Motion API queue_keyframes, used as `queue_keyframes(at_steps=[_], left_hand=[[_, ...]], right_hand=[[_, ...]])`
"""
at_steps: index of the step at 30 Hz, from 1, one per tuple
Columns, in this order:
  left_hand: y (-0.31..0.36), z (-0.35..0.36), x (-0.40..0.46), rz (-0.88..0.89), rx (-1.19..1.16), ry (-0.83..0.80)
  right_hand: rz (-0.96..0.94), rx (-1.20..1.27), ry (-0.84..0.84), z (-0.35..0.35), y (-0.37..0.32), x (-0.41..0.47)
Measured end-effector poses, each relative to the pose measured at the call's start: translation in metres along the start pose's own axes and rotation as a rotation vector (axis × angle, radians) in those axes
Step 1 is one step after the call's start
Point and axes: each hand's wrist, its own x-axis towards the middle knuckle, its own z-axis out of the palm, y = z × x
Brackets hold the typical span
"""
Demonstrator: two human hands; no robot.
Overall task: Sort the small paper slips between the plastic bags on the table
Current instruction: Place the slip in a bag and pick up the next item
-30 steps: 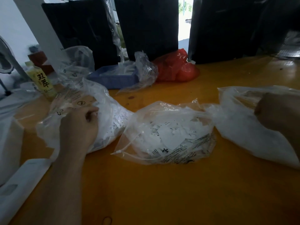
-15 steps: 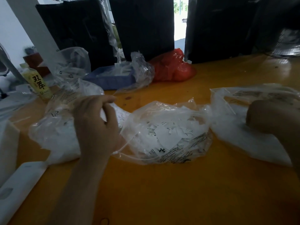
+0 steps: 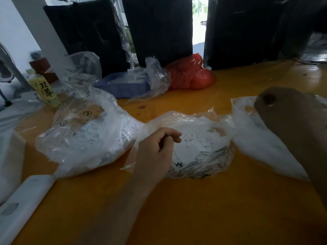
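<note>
3 clear plastic bags sit in a row on the yellow table [image 3: 203, 209]. The left bag [image 3: 85, 138] is puffy and full of white paper slips. The middle bag [image 3: 200, 147] lies flatter, and the slips [image 3: 187, 149] show through its thin skin. The right bag [image 3: 261, 142] looks white and full too.

The left hand [image 3: 155, 149] rests on the near left side of the middle bag. Its fingers [image 3: 174, 137] are curled close to the thumb, like a pinch. It may hold a slip or a bit of the bag, but the picture does not show which.

The right hand [image 3: 290, 117] is over the right bag, very near the camera, dark and blurry. I cannot tell if it is wide, curled or holding something.

The step now seems to be getting a slip into or out of the middle bag. To do it well, find the mouth of the bag first. I cannot see where it is. Hold the edge open with 1 hand. Pinch just 1 slip, not a bunch. Move slowly, because slips are light and can flutter away. Do not press hard on the bag, or the slips inside will crumple. Keep the 3 bags apart so the piles do not mix.
</note>
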Motion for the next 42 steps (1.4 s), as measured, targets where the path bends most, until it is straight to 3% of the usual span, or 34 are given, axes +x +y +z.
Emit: queue_keyframes(at_steps=[4,6,8,10,15,19,23,27,34,39,42], left_hand=[[-0.002,0.001,0.002,-0.096,-0.184,-0.036],[-0.002,0.002,0.004,-0.161,-0.268,-0.091],[-0.002,0.003,0.005,-0.206,-0.289,-0.171],[-0.002,0.004,0.005,-0.238,-0.328,-0.218],[-0.004,0.002,0.002,-0.260,-0.389,-0.152],[-0.004,0.002,0.002,-0.297,-0.423,-0.097],[-0.004,0.002,0.002,-0.300,-0.403,-0.085],[-0.002,0.002,0.002,-0.319,-0.438,-0.098],[-0.002,-0.001,0.004,-0.367,-0.642,-0.110],[-0.002,-0.003,0.004,-0.345,-0.530,-0.102],[-0.002,-0.005,0.005,-0.421,-0.654,-0.059]], right_hand=[[-0.004,0.535,0.085,0.011,-0.035,-0.024],[0.043,0.839,-0.086,0.021,-0.048,-0.036],[0.064,0.987,-0.307,0.036,-0.062,-0.055],[0.058,1.034,-0.438,0.046,-0.070,-0.064],[-0.003,1.023,-0.500,0.058,-0.072,-0.069],[0.110,1.171,-0.571,0.054,-0.076,-0.069],[-0.067,0.879,-0.535,0.054,-0.073,-0.068],[-0.103,0.751,-0.479,0.056,-0.074,-0.071],[-0.166,0.747,-0.426,0.059,-0.076,-0.074],[-0.266,0.674,-0.390,0.060,-0.072,-0.071],[-0.400,0.397,-0.428,0.060,-0.061,-0.060]])
